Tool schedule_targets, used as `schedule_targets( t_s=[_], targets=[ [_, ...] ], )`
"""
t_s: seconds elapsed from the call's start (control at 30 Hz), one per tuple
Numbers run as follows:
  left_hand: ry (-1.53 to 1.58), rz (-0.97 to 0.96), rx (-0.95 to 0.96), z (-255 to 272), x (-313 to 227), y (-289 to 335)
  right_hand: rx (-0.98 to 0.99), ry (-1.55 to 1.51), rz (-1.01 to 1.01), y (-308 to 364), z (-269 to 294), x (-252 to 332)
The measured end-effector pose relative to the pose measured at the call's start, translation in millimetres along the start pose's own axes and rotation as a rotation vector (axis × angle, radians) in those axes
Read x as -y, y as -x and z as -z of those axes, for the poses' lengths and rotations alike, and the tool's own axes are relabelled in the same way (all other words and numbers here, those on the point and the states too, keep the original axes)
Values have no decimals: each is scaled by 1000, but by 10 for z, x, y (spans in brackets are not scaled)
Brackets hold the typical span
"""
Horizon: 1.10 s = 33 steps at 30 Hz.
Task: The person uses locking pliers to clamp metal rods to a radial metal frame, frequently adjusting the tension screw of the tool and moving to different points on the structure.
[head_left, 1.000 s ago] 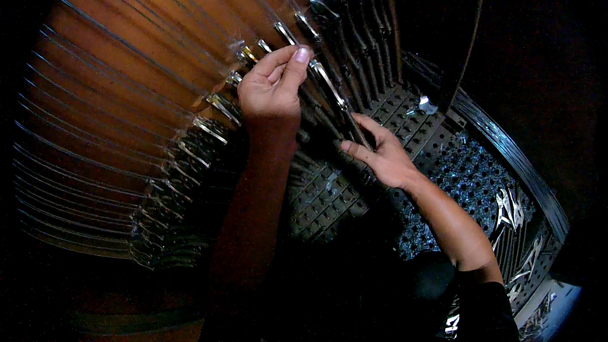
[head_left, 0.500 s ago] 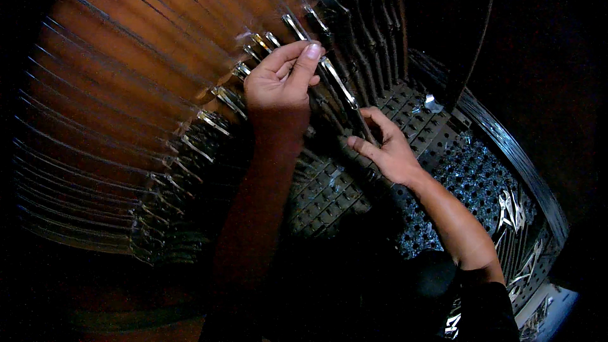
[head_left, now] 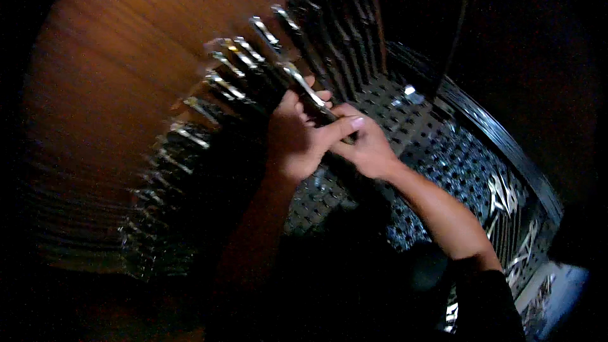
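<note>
A long dark rod with a shiny metal upper part (head_left: 307, 92) slants down through both my hands. My right hand (head_left: 370, 149) is closed around its lower end. Against it rests my left hand (head_left: 304, 142), whose fingers curl under the rod while its thumb reaches across to the right hand's thumb. Above the hands, a metal clip-like end (head_left: 265, 31) lies nearly in line with the rod. Motion blur hides the fine detail at the fingertips.
A curved row of metal clips (head_left: 190, 134) runs beside an orange-brown surface (head_left: 120, 88). Several dark hanging strands (head_left: 345, 44) stand beyond. On the right are a perforated dark panel (head_left: 443, 158), a bundle of thin wires (head_left: 500, 133) and loose shiny metal pieces (head_left: 501, 193).
My left hand has come down from its pinch near the rod's upper end to meet my right hand. The whole view has shifted and blurred.
</note>
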<state>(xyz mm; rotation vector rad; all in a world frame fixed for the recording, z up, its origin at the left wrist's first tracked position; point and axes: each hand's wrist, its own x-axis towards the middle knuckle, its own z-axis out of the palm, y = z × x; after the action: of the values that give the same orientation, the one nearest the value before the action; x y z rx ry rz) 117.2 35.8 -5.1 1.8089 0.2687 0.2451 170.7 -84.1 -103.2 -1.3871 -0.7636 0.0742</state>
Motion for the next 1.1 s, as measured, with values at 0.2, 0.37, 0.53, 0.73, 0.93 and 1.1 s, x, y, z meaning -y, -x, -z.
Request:
schedule_targets(
  t_s=[0.2,0.37,0.53,0.73,0.93,1.1],
  targets=[
    [-147,-160,-130,0,440,-193,-12,131,-129,139,-67,29],
    [89,-281,-54,169,545,-97,-106,120,136,110,-370,-179],
    [-60,-161,-43,166,607,-294,-165,199,43,168,-250,-271],
    [-133,-135,-107,195,600,-341,-189,407,182,86,-415,-483],
    [-334,-61,-158,276,601,-414,-139,231,33,89,-361,-656],
    [-234,-68,-186,290,776,-435,-72,119,-310,1025,372,-843]
  ],
)
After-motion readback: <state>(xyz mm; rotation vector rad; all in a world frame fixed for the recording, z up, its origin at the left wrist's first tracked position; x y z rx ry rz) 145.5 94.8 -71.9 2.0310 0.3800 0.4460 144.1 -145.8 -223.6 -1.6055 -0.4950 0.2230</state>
